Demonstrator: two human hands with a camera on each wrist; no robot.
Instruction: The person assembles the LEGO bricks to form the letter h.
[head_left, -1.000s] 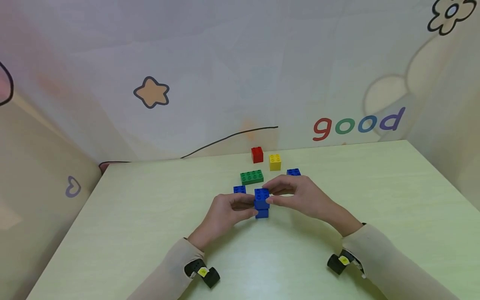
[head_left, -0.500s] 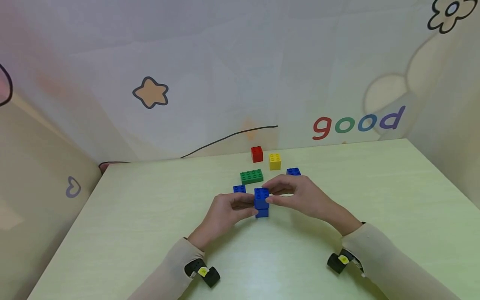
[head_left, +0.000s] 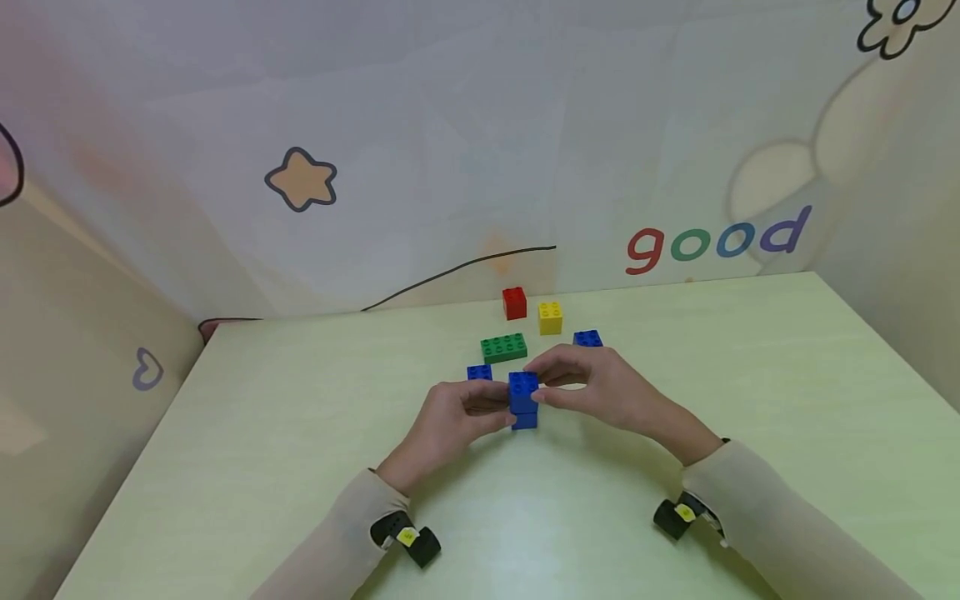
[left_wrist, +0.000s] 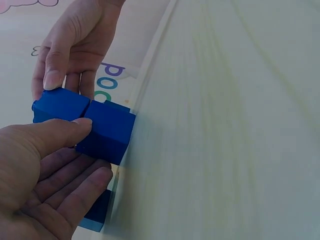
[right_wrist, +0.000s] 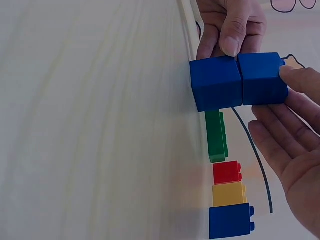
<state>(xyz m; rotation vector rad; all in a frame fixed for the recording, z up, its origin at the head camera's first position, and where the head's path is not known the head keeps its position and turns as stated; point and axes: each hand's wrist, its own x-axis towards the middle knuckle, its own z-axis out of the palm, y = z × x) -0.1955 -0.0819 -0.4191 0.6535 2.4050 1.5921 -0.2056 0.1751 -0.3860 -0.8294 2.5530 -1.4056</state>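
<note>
Two blue building bricks stand one on the other at the middle of the table, between both hands. My left hand [head_left: 450,421] pinches the lower blue brick [head_left: 524,421], thumb on its near side close to the seam. The upper blue brick [head_left: 522,393] is gripped by my right hand [head_left: 592,387], with the thumb on the near face. In the right wrist view a thin seam runs between the lower brick [right_wrist: 216,84] and the upper brick [right_wrist: 262,80], their sides nearly in line. The fingertips behind the bricks are partly hidden in the head view.
Behind the hands lie a green brick [head_left: 504,348], a red brick [head_left: 514,303] and a yellow brick [head_left: 550,318]. One blue brick [head_left: 479,372] sits just beyond my left fingers, another blue brick [head_left: 587,338] beyond my right hand. A printed backdrop [head_left: 420,150] rises at the table's [head_left: 300,400] far edge.
Both hands keep their hold on the stacked blue bricks without visible movement. The whole head view has shifted slightly, with everything appearing a little higher.
</note>
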